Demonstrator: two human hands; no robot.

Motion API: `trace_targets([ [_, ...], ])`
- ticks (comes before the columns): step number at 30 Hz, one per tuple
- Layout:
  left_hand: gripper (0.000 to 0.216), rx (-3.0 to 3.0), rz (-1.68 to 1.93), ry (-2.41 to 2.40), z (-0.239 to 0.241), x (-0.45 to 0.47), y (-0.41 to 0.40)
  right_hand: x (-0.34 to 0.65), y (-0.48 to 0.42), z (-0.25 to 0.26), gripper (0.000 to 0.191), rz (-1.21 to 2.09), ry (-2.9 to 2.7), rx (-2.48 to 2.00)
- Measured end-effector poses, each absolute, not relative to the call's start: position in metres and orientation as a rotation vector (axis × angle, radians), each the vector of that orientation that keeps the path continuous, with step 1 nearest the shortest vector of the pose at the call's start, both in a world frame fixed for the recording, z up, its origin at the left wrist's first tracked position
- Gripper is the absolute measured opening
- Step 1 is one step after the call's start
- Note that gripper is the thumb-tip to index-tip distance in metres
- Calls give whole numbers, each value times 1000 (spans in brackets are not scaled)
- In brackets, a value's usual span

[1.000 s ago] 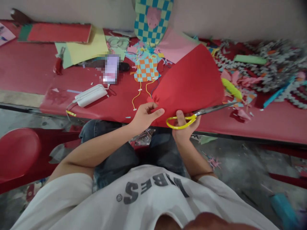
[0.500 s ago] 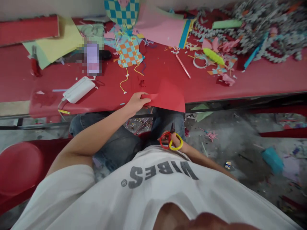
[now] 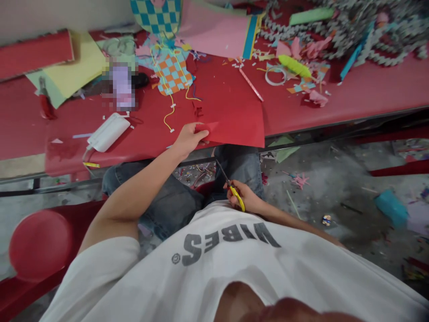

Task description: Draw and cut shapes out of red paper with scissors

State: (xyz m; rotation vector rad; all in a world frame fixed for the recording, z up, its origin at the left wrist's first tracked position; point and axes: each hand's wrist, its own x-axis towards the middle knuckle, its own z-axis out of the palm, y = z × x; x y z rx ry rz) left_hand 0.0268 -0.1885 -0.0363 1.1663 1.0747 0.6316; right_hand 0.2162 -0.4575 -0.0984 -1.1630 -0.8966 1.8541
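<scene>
My left hand [image 3: 189,139] pinches the left end of a sheet of red paper [image 3: 239,123], thumb on top. The paper lies over the front edge of the red table, and a small flap shows by my thumb. Over my lap, my right hand [image 3: 244,195] grips a pair of scissors [image 3: 234,190] with a yellow handle. Their dark blades point up and left toward the paper's lower edge, apart from it. How far the blades are spread I cannot tell.
A white power bank [image 3: 109,132] and a blurred-out phone lie left on the table [image 3: 351,98]. Woven checkered paper [image 3: 174,74], a pink pencil-like stick [image 3: 251,84], a tape roll [image 3: 275,75] and grey garlands [image 3: 351,36] lie farther back. A red stool [image 3: 40,245] stands left.
The scissors have turned in my right hand, so the blades now show lengthwise, aimed up-left. The red paper lies flatter and wider on the table. My left hand keeps its pinch.
</scene>
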Motion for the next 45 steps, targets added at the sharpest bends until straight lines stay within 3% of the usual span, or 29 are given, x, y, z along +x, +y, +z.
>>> trace_targets([
  [7,13,1271,617,1052,-37,24,-183,217,-455,-91,86,1844,-976,-1086],
  [23,20,1598,595,887,-49,22,-179,214,-397,-66,89,1549,-899,-1486],
  [35,16,1598,532,860,-45,25,-176,217,-394,-68,76,1470,-954,-1488],
  [45,12,1594,357,808,-31,26,-162,221,-377,-67,90,1445,-969,-1512],
])
